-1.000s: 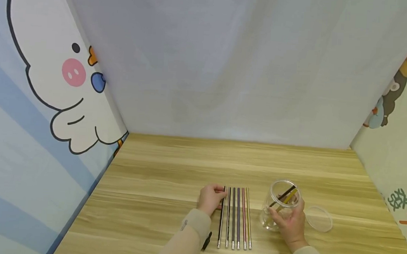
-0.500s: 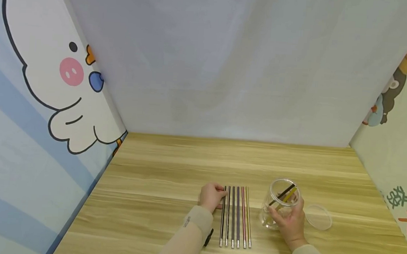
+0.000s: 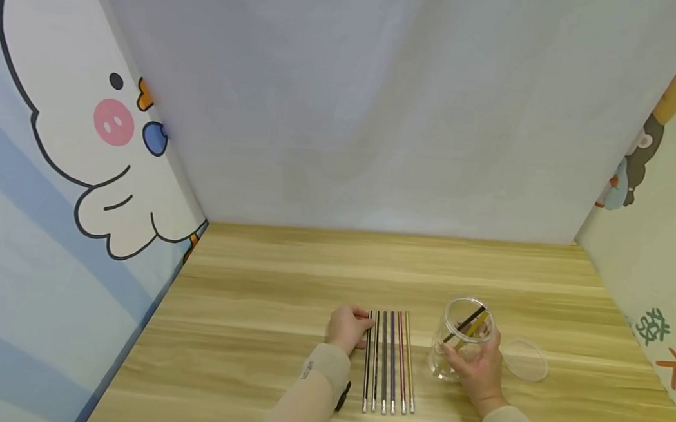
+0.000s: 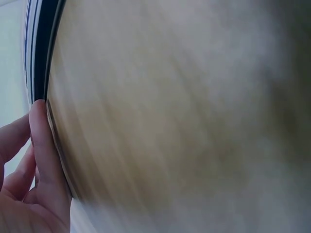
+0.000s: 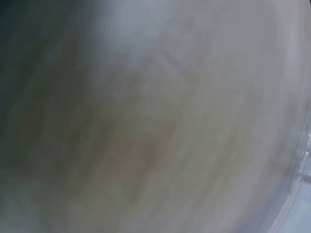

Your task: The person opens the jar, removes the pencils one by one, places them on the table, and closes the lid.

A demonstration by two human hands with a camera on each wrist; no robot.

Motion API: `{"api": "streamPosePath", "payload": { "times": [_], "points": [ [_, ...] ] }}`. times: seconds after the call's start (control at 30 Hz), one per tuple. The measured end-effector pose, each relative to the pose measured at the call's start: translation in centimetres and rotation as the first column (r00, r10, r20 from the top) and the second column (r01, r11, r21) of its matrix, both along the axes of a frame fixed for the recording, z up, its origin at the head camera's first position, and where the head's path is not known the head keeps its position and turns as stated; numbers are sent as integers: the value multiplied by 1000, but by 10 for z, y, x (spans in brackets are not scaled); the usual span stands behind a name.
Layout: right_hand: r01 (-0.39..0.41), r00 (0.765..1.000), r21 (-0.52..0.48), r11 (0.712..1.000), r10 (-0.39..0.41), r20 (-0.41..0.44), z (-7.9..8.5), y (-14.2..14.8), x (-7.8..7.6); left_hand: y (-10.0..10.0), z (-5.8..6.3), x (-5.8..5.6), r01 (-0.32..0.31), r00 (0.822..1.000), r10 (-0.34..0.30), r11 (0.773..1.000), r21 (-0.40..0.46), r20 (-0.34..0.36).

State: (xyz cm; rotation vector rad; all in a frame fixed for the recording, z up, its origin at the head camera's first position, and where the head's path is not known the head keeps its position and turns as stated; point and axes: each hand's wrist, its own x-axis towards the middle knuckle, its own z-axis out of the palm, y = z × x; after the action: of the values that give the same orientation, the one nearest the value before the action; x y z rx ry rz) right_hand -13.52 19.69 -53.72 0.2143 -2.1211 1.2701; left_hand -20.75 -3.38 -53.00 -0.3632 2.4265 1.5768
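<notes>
Several pencils lie side by side on the table, erasers toward me. At the left end of the row is a black pencil (image 3: 367,368); my left hand (image 3: 347,328) pinches its upper part. In the left wrist view, the fingers (image 4: 43,145) meet that dark shaft. My right hand (image 3: 481,375) grips a clear jar (image 3: 438,356) from its right side, thumb across the front. The uncapped jar tilts slightly, and a dark pencil (image 3: 463,324) and a yellow pencil (image 3: 476,327) lean inside it. The right wrist view is mostly blur.
A clear round lid (image 3: 526,360) lies flat to the right of the jar. The wood-grain table (image 3: 288,266) meets a pale back wall (image 3: 342,140), with printed cartoon panels at the left and right sides.
The leftmost black pencil has straightened, its eraser end shifting right toward its neighbour under my left hand. My right hand keeps its grip on the jar. The whole view has drifted slightly.
</notes>
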Motion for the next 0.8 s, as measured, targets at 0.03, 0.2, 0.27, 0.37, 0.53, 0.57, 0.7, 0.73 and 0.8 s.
{"api": "streamPosePath", "payload": {
  "times": [0.03,0.2,0.27,0.37,0.53,0.57,0.7,0.73,0.8],
  "points": [
    [6,1000,4,1000,-6,1,-1,0,0,0,0,1,-2,1000,2,1000,-1,2],
    [19,1000,18,1000,-18,-16,-5,0,-2,-2,1,2,3,1000,-3,1000,-7,11],
    [14,1000,15,1000,-14,-19,-5,0,-2,-2,2,2,4,1000,-4,1000,-9,18],
    [6,1000,13,1000,-6,-22,-3,0,-2,-3,2,2,4,1000,-4,1000,-2,25],
    [1,1000,15,1000,-1,-19,-3,0,-2,-5,1,1,6,999,-6,1000,14,33],
    [1,1000,13,1000,-1,-16,-3,1,-2,-6,2,1,6,1000,-6,1000,8,31],
    [-3,1000,-3,1000,3,4,-5,1,-1,-7,5,-1,3,1000,-3,1000,-25,14],
    [-4,1000,-8,1000,4,9,-5,1,-2,-7,7,-1,3,1000,-3,999,-32,4],
    [-4,1000,-14,1000,5,20,-6,1,-2,-8,10,-3,6,1000,-6,1000,-30,-13]
  ]
}}
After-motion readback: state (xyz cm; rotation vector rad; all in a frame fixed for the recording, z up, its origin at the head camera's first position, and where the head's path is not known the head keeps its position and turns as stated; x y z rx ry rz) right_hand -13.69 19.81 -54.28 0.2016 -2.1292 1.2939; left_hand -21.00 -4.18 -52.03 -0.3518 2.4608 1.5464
